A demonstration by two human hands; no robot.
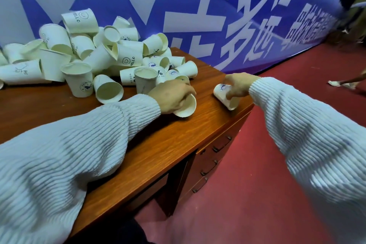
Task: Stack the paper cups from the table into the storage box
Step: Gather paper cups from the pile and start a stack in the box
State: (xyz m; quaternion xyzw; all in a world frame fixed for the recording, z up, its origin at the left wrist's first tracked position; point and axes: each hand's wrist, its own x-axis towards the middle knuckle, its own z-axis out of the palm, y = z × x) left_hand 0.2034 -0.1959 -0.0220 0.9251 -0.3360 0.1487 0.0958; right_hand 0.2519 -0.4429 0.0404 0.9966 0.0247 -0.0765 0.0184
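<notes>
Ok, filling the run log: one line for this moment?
left hand grips paper cup | right hand grips paper cup | storage box unseen

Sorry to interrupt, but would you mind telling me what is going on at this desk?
A person in a white ribbed sweater is gathering paper cups. The left hand grips one cup lying on its side on the desk, and the right hand grips another cup near the desk's edge. A big loose pile of cups waits behind them. No storage box is in view.

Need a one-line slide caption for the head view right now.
Each hand, left hand and right hand, grips a paper cup on the wooden desk beside the cup pile.
</notes>
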